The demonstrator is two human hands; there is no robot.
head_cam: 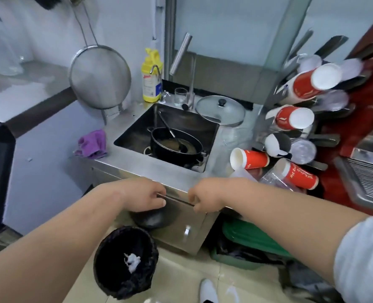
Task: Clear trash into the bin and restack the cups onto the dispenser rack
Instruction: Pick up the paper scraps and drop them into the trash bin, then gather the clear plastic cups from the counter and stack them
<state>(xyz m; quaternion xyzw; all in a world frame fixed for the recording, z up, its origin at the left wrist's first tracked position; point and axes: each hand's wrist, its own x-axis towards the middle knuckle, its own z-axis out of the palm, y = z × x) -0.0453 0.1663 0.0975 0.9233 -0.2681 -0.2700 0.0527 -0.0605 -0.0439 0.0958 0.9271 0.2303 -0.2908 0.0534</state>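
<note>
Both hands closed on one thin dark rod: left hand [146,196], right hand [205,199]. Swing it over the black-lined bin [124,262] before you let go.

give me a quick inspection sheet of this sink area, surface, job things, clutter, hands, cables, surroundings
surface: steel counter around a sink, looks wet and smeared.
job's things: red paper cups lying on the counter's right end, one tipped on its side; more cups on the dispenser rack; black-lined bin on the floor holds one white scrap.
clutter: black pot with a ladle in the sink, glass lid, purple cloth, yellow bottle, hanging strainer.
hands: left hand and right hand both closed on a thin dark rod held between them.
cables: nothing seen.
surroundings: tiled floor, green container under the counter, red machine at right.
</note>
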